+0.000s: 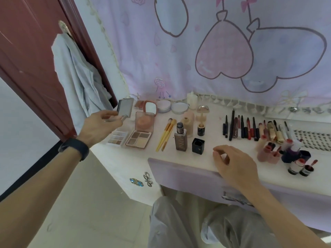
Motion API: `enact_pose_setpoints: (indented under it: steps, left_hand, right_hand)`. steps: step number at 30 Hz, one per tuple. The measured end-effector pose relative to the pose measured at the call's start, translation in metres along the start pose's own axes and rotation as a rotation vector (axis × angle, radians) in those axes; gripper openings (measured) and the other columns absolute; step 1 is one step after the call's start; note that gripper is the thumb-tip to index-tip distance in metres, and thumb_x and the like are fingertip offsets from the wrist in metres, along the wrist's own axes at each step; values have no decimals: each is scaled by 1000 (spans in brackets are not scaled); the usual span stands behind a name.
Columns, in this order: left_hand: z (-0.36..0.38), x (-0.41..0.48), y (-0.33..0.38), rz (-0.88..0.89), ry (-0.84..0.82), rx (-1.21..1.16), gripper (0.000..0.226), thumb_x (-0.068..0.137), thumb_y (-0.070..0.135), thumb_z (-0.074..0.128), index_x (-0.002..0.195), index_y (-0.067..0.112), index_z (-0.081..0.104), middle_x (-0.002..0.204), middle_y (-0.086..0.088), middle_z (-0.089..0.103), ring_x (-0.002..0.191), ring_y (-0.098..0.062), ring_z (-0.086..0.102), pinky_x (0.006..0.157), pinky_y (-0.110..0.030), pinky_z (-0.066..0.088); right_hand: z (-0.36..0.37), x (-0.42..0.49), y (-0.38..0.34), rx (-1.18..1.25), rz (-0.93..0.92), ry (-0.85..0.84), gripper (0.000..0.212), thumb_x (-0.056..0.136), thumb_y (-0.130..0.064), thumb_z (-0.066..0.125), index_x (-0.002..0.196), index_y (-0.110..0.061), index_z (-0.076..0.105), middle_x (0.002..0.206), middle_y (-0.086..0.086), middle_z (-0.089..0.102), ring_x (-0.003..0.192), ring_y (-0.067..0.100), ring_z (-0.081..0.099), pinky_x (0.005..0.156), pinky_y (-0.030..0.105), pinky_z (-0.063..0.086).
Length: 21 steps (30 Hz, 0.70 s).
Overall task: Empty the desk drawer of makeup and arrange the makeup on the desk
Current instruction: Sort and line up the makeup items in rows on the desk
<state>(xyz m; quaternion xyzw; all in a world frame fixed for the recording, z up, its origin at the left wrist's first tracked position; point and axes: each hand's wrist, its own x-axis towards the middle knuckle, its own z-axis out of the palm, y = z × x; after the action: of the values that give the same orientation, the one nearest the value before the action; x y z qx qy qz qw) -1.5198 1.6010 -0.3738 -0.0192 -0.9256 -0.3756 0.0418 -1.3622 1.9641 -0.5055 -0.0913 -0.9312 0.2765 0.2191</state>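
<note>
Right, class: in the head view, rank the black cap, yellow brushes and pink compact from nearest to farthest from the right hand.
1. Black cap, just left of the right hand.
2. Yellow brushes, further left.
3. Pink compact, back left.

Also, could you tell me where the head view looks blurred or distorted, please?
Head view: the wide-angle lens slants the door and bows the curtain fringe; the right hand and drawer handle are motion-smeared; light is soft, shadows faint.
</note>
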Motion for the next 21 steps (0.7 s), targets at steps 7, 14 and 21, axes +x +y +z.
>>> enact_pose_setpoints:
  steps: [7, 14, 21]
  left_hand:
    - [9, 83, -9, -11, 128, 137, 57, 79, 53, 74, 128, 25, 63, 124, -1, 67, 112, -25, 61, 98, -41, 51]
    - [38, 162, -33, -73, 82, 232, 59, 81, 47, 73, 131, 19, 61, 121, -9, 69, 109, -32, 62, 95, -42, 53]
    - [67, 214, -57, -71, 67, 303, 60, 79, 52, 68, 129, 20, 60, 120, -12, 68, 106, -35, 62, 86, -41, 52]
  right_hand:
    - [13, 2, 2, -122, -66, 72, 9, 89, -29, 67, 96, -34, 67, 87, -18, 61, 63, 2, 45, 48, 13, 30]
    - [20, -1, 11, -179, -47, 79, 14, 93, -45, 45, 95, -42, 59, 88, -18, 53, 71, 4, 46, 45, 11, 32]
    - [24, 2, 10, -337, -108, 80, 26, 89, -41, 48, 107, -28, 63, 100, -6, 55, 88, 20, 47, 67, 33, 35]
